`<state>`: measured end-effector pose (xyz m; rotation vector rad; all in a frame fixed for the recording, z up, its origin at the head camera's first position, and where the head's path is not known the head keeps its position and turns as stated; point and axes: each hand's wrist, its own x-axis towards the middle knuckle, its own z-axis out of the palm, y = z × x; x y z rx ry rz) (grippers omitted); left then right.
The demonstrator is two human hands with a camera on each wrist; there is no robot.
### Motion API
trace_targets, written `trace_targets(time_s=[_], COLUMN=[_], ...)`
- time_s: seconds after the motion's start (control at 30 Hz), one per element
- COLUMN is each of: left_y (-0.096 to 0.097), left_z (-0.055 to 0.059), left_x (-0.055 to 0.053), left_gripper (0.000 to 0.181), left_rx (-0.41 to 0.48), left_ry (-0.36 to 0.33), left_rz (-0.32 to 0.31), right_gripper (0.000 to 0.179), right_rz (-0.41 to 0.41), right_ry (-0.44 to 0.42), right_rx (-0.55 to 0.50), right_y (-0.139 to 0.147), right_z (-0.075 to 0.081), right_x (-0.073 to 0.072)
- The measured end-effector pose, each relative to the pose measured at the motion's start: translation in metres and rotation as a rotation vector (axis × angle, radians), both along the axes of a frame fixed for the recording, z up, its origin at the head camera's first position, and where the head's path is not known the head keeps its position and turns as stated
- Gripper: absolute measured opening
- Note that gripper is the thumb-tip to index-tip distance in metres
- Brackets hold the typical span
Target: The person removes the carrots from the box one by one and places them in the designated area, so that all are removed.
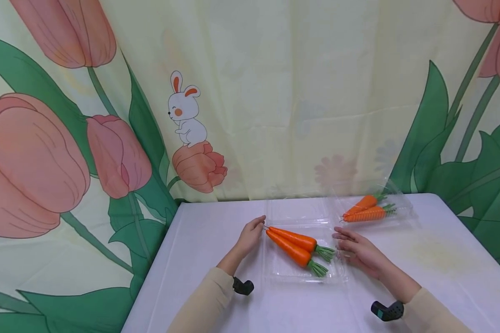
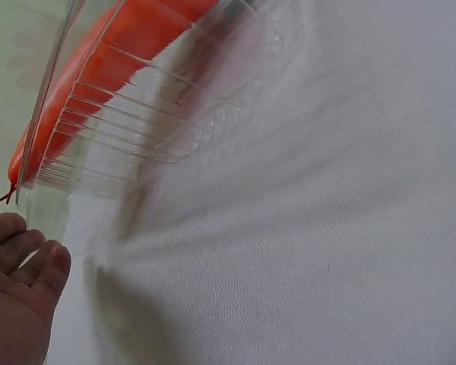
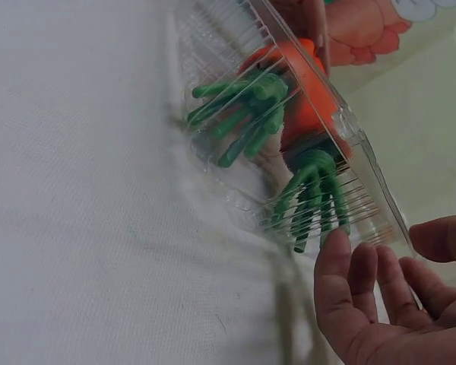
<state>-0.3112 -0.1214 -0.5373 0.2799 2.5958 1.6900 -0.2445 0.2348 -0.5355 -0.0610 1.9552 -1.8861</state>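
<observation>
Two orange carrots point(image 1: 292, 247) with green stem ends lie side by side in a clear plastic clamshell box point(image 1: 281, 273) on the table, its lid spread out behind. In the head view my left hand point(image 1: 250, 237) is at the box's left edge, beside the carrots' thin tips. My right hand point(image 1: 364, 253) is at the right edge, by the stem ends, with its fingers apart. The right wrist view has its fingertips point(image 3: 336, 255) at the box's ribbed wall. In the left wrist view, loosely bent fingers point(image 2: 49, 266) are just below the box corner.
At the back right stands another clear box point(image 1: 404, 212) with two orange carrots point(image 1: 364, 212) inside. A white cloth covers the table point(image 1: 400, 240). Behind its far edge hangs a curtain point(image 1: 266, 115) printed with tulips and a rabbit.
</observation>
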Motion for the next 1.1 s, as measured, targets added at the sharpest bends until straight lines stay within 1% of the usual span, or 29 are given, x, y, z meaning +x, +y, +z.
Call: trace_targets(time_s=[0.13,0.23,0.33,0.4,0.47,0.57,0.63,0.77,0.83,0.87,1.0,1.1], left_y=[-0.003,-0.004,-0.005,-0.006,-0.007,-0.01,-0.013,-0.017,-0.018,-0.019,-0.019,-0.019], left_z=[0.001,0.001,0.002,0.004,0.007,0.011,0.013,0.017,0.018,0.018,0.019,0.018], left_x=[0.002,0.002,0.002,0.002,0.001,0.0,-0.001,-0.001,0.0,0.0,0.001,0.002], left_gripper=[0.04,0.041,0.042,0.044,0.044,0.043,0.042,0.041,0.04,0.04,0.04,0.042], left_rx=[-0.03,-0.026,0.044,0.118,0.191,0.274,0.307,0.324,0.32,0.314,0.304,0.301], left_ry=[-0.015,-0.025,-0.062,-0.114,-0.193,-0.312,-0.391,-0.507,-0.545,-0.553,-0.57,-0.574], left_rz=[-0.001,-0.013,-0.021,-0.018,-0.004,0.013,0.021,0.0,-0.018,-0.027,-0.051,-0.065], right_gripper=[0.065,0.066,0.065,0.065,0.064,0.061,0.057,0.043,0.036,0.034,0.03,0.031], right_rz=[0.015,0.013,0.015,0.0,-0.007,-0.063,-0.108,-0.201,-0.217,-0.22,-0.214,-0.198], right_ry=[0.001,-0.004,0.005,0.007,0.041,0.096,0.155,0.257,0.308,0.336,0.422,0.462], right_rx=[0.001,0.0,0.003,0.025,0.086,0.199,0.304,0.498,0.558,0.57,0.573,0.56], right_y=[0.0,0.0,0.0,-0.001,-0.002,-0.003,-0.004,-0.006,-0.007,-0.008,-0.016,-0.024], right_z=[0.001,0.001,0.001,0.001,0.002,0.005,0.009,0.017,0.021,0.023,0.028,0.03], right_x=[0.0,0.0,0.0,0.0,0.001,0.002,0.003,0.007,0.008,0.008,0.004,-0.001])
